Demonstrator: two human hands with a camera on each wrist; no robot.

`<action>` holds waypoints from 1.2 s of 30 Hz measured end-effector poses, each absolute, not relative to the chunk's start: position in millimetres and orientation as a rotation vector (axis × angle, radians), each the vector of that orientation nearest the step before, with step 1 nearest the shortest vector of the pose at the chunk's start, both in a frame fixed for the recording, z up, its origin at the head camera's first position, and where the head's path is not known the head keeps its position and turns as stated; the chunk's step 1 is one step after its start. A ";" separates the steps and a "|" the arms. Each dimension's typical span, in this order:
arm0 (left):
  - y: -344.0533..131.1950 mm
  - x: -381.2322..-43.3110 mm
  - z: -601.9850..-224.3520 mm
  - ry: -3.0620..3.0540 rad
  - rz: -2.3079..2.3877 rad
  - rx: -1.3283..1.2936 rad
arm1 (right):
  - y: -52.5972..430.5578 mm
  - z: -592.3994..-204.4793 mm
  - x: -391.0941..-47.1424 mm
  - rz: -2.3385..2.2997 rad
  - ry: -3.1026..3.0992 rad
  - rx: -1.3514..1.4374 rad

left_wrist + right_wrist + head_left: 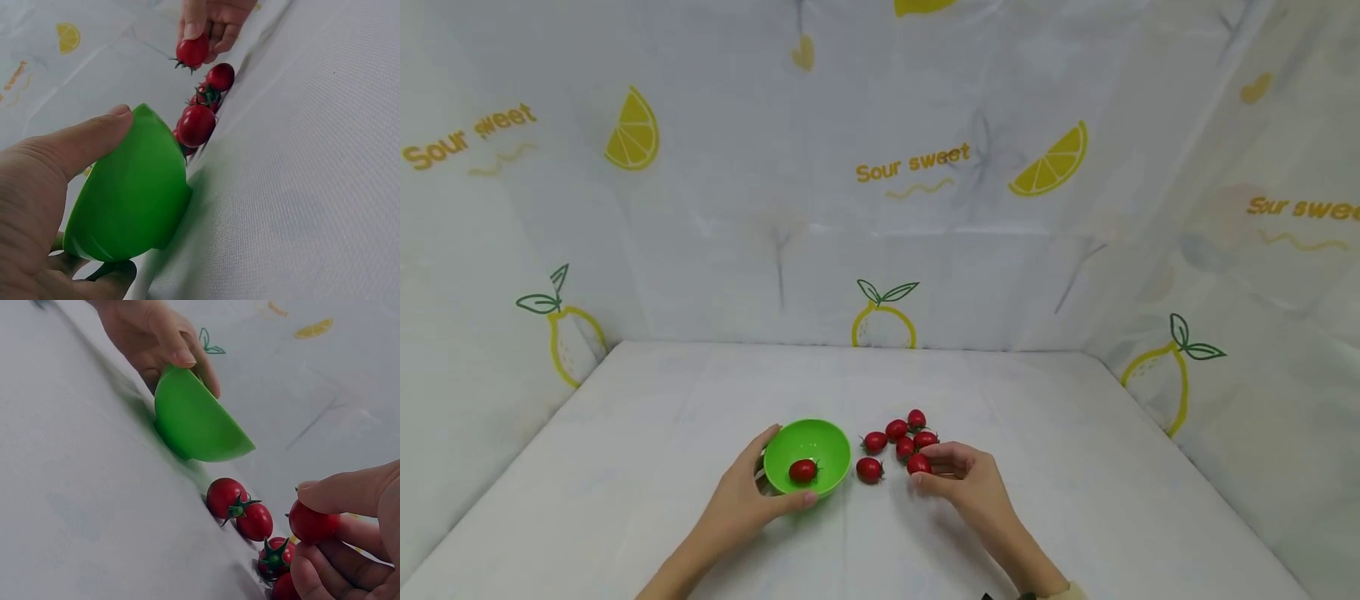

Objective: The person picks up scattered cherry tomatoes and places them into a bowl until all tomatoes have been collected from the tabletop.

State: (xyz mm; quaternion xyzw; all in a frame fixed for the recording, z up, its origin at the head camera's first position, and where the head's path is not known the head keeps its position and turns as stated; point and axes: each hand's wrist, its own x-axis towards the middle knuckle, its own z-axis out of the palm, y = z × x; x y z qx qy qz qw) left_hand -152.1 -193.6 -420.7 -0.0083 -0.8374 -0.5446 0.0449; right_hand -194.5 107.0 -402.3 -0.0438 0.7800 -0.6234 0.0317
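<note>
A bright green bowl (pixel 790 444) stands on the white table, with one cherry tomato (pixel 802 472) inside it. My left hand (pixel 745 492) grips the bowl from its left side, thumb along the near rim and fingers round the far side. Between thumb and fingers my right hand (pixel 966 483) pinches another cherry tomato (pixel 312 522), raised off the cloth in the right wrist view. Several loose cherry tomatoes (pixel 876 442) with green stems lie to the right of the bowl, just beside the right hand.
A white cloth covers the table (pixel 700 392). Behind it rises a white curtain (pixel 737 250) printed with lemons and lettering, and the same material hangs at both sides.
</note>
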 end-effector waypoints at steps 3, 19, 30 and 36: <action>-193.6 -152.7 -420.1 -2.558 -1.669 -0.022 | 104.4 -400.9 -195.6 -1.905 2.436 -0.143; -194.3 -154.3 -420.9 -2.553 -1.699 -0.019 | 72.1 -375.7 -216.4 -1.742 2.419 -0.561; -194.7 -155.2 -421.2 -2.532 -1.704 -0.044 | 40.7 -359.2 -242.3 -1.376 2.504 -1.109; -194.8 -154.5 -422.0 -2.531 -1.703 -0.034 | 29.2 -357.0 -244.8 -1.199 2.527 -1.188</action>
